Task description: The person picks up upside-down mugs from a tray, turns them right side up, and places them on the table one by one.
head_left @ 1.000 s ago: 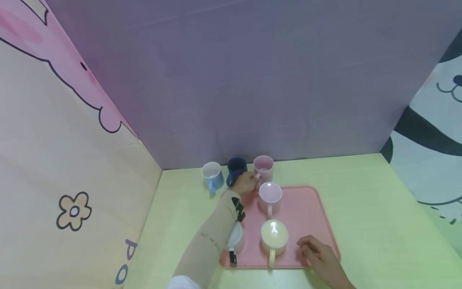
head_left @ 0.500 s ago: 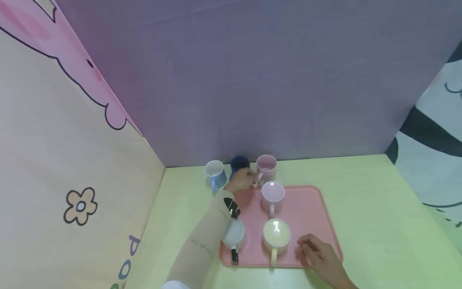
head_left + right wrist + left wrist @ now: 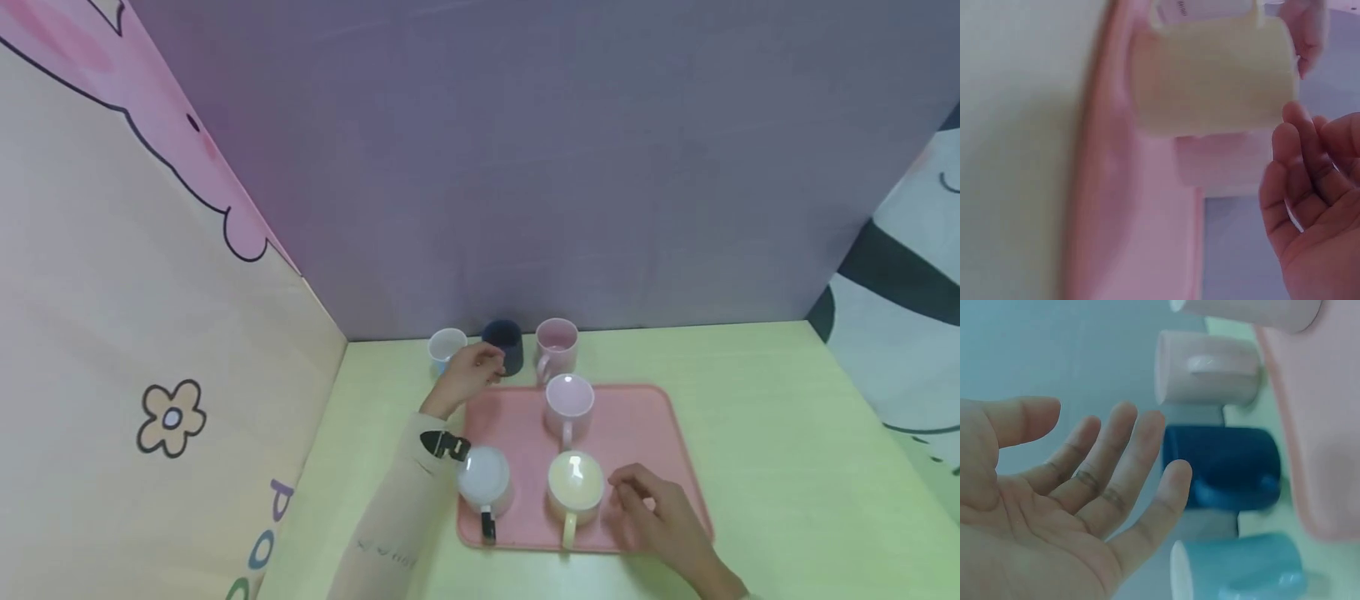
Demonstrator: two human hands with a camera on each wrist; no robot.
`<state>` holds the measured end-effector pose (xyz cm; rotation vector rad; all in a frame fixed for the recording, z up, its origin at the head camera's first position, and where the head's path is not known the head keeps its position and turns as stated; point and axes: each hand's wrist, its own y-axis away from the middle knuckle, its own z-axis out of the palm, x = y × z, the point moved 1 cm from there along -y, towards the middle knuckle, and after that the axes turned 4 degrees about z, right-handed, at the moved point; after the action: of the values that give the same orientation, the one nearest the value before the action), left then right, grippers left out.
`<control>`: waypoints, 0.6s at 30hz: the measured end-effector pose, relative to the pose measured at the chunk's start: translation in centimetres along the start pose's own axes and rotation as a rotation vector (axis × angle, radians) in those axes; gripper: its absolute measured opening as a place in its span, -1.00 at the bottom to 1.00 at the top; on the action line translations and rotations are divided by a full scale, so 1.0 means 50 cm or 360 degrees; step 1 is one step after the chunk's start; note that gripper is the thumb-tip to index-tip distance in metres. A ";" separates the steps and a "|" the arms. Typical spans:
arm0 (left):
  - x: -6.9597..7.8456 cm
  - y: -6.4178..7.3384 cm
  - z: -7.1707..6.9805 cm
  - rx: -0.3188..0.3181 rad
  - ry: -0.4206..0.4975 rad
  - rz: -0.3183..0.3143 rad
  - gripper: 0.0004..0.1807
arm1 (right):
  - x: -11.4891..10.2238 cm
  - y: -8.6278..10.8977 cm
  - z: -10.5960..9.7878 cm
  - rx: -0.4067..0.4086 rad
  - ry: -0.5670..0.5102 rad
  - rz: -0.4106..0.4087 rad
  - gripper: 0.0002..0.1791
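Note:
My left hand (image 3: 467, 377) hovers in front of the dark blue mug (image 3: 510, 343) and holds nothing. In the left wrist view its fingers are spread, with the dark blue mug (image 3: 1235, 464) just beyond the fingertips. A pink mug (image 3: 558, 348) stands right of the dark blue one, a light blue mug (image 3: 446, 343) left of it, partly behind my hand. My right hand (image 3: 666, 518) is held over the pink tray (image 3: 637, 417), right of the yellow mug (image 3: 576, 492). In the right wrist view its loosely bent fingers are near the yellow mug (image 3: 1216, 78) and hold nothing.
On the tray are also a pale lilac mug (image 3: 570, 404) behind the yellow one and a white mug (image 3: 483, 479) with a black-marked handle, beside my left forearm. A grey-purple wall (image 3: 540, 167) rises behind the back mugs. A patterned panel (image 3: 150, 292) stands at left.
My left hand has moved left, away from the pink mug's handle, to in front of the dark blue mug. My right hand has risen slightly, nearer the yellow mug. The mugs stay put.

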<state>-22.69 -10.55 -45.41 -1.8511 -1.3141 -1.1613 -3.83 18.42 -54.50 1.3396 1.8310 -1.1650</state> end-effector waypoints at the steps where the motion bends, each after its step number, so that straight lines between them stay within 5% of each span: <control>1: -0.003 0.008 -0.008 0.0029 -0.0018 0.0010 -0.68 | -0.010 -0.007 -0.001 0.0011 -0.0007 -0.0019 -0.73; 9: -0.029 0.090 -0.058 0.0292 -0.0074 0.0055 -0.72 | -0.101 -0.073 0.015 0.0026 0.0022 -0.0322 -0.67; 18: -0.085 0.187 -0.039 0.0412 -0.0055 -0.0094 -0.75 | -0.166 -0.110 0.093 -0.0276 0.0305 -0.0508 -0.77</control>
<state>-15.13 -17.25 -48.10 -1.6612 -1.4719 -0.9413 -6.50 10.04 -47.94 1.1206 2.2920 -1.0292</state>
